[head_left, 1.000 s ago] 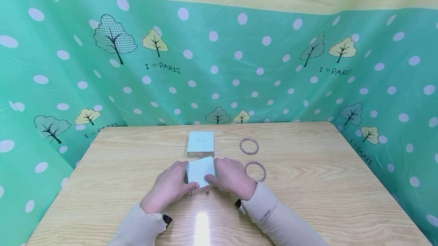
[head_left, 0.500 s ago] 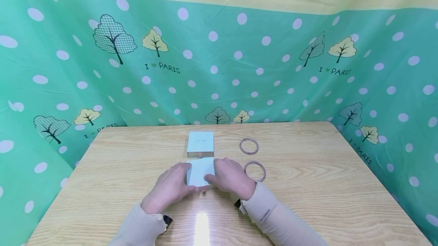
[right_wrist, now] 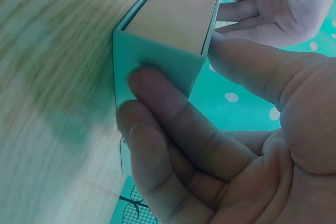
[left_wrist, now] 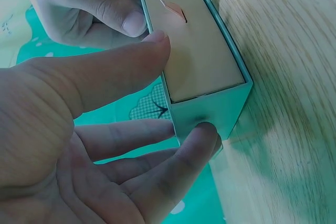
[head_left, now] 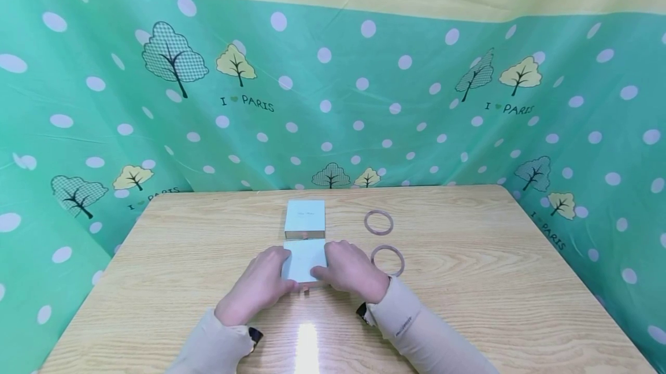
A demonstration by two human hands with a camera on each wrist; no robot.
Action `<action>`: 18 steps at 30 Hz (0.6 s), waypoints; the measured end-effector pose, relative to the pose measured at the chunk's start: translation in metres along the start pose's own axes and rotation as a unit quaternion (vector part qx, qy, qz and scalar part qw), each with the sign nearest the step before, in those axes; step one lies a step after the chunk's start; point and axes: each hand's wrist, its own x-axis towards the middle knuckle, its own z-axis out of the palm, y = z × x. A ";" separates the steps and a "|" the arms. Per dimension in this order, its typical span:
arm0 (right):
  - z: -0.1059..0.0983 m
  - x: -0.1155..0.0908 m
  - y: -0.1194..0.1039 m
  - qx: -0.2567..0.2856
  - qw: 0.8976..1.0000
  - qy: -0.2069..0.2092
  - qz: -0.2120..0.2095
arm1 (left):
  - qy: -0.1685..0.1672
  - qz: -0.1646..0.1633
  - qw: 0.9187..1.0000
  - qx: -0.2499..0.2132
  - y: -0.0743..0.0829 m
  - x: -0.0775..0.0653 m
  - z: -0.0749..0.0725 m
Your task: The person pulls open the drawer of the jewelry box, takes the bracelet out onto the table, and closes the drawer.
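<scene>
Second box [head_left: 304,218] crowds the far side; bangles [head_left: 387,259] flank right.

Pale mint box [head_left: 304,261] flat on wooden table, pinched between both hands, beige drawer front showing.

A wooden table [head_left: 468,281] bears two pale green boxes in line: the far box [head_left: 305,218] and the near box [head_left: 304,261] (this one between two hands). To their right lie two rings, the far ring [head_left: 378,222] and the near ring [head_left: 388,259].
</scene>
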 end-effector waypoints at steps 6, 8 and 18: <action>0.000 0.000 0.000 0.009 1.000 -0.006 0.001 | -0.006 0.001 1.000 0.004 0.001 0.000 0.000; 0.000 0.000 0.000 0.012 1.000 -0.007 0.001 | -0.009 0.001 1.000 0.001 0.001 0.000 -0.001; 0.000 0.001 0.001 0.027 1.000 -0.012 0.003 | -0.008 -0.001 1.000 -0.002 0.002 0.000 -0.002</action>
